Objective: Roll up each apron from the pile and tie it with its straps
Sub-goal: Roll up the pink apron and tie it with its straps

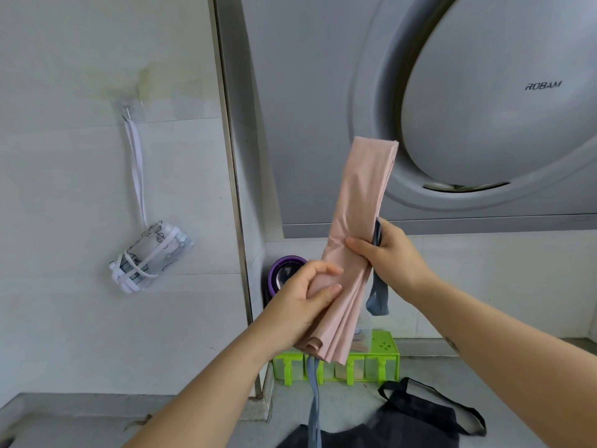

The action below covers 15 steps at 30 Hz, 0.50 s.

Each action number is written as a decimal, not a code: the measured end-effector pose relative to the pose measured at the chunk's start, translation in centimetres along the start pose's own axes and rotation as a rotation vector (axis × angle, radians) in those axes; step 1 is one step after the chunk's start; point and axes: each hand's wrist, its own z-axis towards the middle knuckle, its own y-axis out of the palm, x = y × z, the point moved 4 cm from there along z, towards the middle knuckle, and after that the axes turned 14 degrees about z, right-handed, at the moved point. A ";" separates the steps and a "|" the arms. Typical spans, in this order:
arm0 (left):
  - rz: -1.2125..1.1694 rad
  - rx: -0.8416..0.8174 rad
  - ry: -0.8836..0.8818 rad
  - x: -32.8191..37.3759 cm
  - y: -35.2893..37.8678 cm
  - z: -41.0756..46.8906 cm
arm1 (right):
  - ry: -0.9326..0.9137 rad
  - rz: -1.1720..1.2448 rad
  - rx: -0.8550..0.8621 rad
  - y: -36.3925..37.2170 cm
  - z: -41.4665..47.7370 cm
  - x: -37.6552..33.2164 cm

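Here, the pink apron (361,205), folded into 1 long narrow strip, is standing almost upright in mid-air at the centre of the view, its top leaning toward 1 o'clock. The left hand (300,305) is gripping its lower part, fingers curled round the cloth. The right hand (394,257), at 2 o'clock from the left, is pinching the strip's middle between thumb and fingers, with a grey-blue strap (376,295) looping down from that grip. A second strap end (314,405) is hanging from the strip's bottom toward 6 o'clock. A black apron (420,421) is lying on the counter (484,376) at 5 o'clock. At 9 o'clock, a rolled, tied patterned apron (151,257) is hanging from a wall hook (127,111). A green box (384,350) is sitting behind the strip's lower end.
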 end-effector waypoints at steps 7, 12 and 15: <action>-0.422 -0.078 -0.211 -0.3 -0.6 -0.9 | -0.208 -0.226 -0.231 0.2 -0.2 -0.9; -0.734 -0.164 -0.347 -0.2 -1.1 -1.1 | -0.224 -0.306 -0.344 0.7 -0.2 -0.3; -0.815 -0.250 -0.428 -0.3 -1.7 -1.6 | -0.272 -0.366 -0.371 1.0 -0.5 0.3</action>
